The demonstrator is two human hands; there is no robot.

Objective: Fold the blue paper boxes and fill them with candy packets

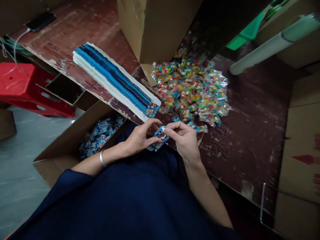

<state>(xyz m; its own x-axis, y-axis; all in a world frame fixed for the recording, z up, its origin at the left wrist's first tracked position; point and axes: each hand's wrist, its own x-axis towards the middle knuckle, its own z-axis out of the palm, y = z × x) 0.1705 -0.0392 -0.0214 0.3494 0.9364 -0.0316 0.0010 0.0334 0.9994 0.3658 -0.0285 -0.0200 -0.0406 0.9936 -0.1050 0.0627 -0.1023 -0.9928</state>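
Between both hands, just off the table's near edge, is a small blue printed candy box [161,137]. My left hand [142,137] grips its left side between thumb and fingers. The fingertips of my right hand [185,138] pinch its upper right end. Whether anything is inside the box cannot be made out. Beyond my left hand lies a long row of stacked flat blue-and-white boxes [117,81]. Past my right hand spreads a heap of clear packets of colourful candies [192,90], a few lying close to my fingers.
A cardboard carton [72,133] at lower left holds many blue filled boxes [101,135]. On the red-brown table [240,140] stand a large cardboard box [160,30] and a white pole [262,51]. A red stool [25,86], a phone [41,20] and stacked cartons [300,143] flank it.
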